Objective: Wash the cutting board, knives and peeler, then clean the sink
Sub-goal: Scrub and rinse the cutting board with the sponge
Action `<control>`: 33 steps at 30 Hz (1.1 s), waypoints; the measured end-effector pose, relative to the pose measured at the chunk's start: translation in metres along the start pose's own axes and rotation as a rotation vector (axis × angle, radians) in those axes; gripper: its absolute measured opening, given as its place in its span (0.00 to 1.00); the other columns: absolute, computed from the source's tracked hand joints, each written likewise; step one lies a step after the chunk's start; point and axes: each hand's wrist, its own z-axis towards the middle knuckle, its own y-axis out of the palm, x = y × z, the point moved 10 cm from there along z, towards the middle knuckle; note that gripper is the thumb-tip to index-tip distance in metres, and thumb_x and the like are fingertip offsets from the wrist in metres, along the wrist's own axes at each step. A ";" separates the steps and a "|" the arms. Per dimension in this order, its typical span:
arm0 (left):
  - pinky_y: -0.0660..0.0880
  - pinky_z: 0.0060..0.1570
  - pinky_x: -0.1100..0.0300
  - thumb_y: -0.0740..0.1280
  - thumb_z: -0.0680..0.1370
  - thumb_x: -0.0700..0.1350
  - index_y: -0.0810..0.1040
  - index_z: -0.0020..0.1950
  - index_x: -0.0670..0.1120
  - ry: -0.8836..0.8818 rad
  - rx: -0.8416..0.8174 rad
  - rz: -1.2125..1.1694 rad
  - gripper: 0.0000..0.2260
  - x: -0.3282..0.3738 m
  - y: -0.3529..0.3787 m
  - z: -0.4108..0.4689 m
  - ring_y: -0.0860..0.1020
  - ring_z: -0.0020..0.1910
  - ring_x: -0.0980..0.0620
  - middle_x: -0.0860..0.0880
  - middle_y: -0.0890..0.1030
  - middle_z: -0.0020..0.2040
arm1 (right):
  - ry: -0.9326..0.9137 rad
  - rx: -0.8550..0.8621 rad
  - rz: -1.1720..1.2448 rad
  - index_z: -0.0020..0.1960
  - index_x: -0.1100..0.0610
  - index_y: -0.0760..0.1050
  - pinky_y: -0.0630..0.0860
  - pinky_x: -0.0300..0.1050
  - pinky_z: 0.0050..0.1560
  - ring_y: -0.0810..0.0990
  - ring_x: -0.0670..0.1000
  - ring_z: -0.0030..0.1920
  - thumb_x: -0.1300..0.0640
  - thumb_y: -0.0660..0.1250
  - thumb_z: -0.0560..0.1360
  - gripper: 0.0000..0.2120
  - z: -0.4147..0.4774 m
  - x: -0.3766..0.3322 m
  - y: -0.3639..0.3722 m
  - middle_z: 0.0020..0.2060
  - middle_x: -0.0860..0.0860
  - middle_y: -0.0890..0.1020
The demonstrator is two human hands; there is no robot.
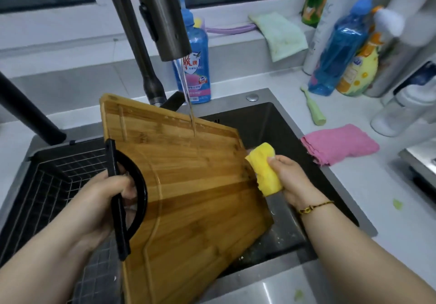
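A wet bamboo cutting board (188, 185) is held tilted over the dark steel sink (264, 119). My left hand (106, 193) grips the board's black handle (122, 195) at its left edge. Water runs from the faucet (162, 16) onto the board's upper part. My right hand (290, 178) grips a folded yellow sponge (264, 169) against the board's right edge. A flat grey metal piece (277, 206) shows just below the sponge; what it is cannot be told. No peeler can be made out.
A black wire drain basket (52, 181) fills the sink's left side. A blue dish soap bottle (195, 58) stands behind the faucet. A pink cloth (339, 143) and a green brush (313, 110) lie on the right counter, with several bottles (342, 51) behind.
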 end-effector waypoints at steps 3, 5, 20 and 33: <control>0.68 0.20 0.65 0.55 0.74 0.32 0.67 0.35 0.44 0.036 -0.026 -0.054 0.11 -0.012 -0.017 0.017 0.69 0.22 0.55 0.48 0.69 0.27 | -0.043 0.073 0.119 0.44 0.54 0.72 0.75 0.46 0.42 0.76 0.52 0.43 0.56 0.58 0.79 0.07 -0.042 0.006 -0.032 0.45 0.56 0.78; 0.69 0.29 0.60 0.60 0.69 0.36 0.69 0.38 0.46 0.034 -0.066 -0.059 0.05 -0.024 -0.028 0.033 0.68 0.28 0.50 0.45 0.68 0.33 | -0.037 0.152 0.148 0.44 0.55 0.72 0.74 0.50 0.49 0.77 0.55 0.46 0.56 0.58 0.79 0.07 -0.071 0.017 -0.057 0.46 0.57 0.78; 0.67 0.26 0.63 0.60 0.65 0.38 0.66 0.35 0.44 -0.010 -0.158 -0.071 0.03 -0.035 -0.014 0.027 0.67 0.24 0.52 0.47 0.66 0.30 | -0.039 0.611 -0.415 0.59 0.63 0.73 0.67 0.43 0.50 0.73 0.56 0.53 0.61 0.60 0.77 0.13 -0.171 0.059 -0.136 0.55 0.59 0.77; 0.61 0.20 0.68 0.65 0.44 0.41 0.63 0.28 0.45 0.076 -0.221 -0.128 0.17 0.030 0.026 -0.040 0.63 0.19 0.56 0.50 0.64 0.23 | -0.498 0.245 -0.625 0.73 0.52 0.55 0.54 0.44 0.71 0.54 0.48 0.74 0.55 0.56 0.79 0.24 -0.136 -0.044 0.027 0.74 0.48 0.57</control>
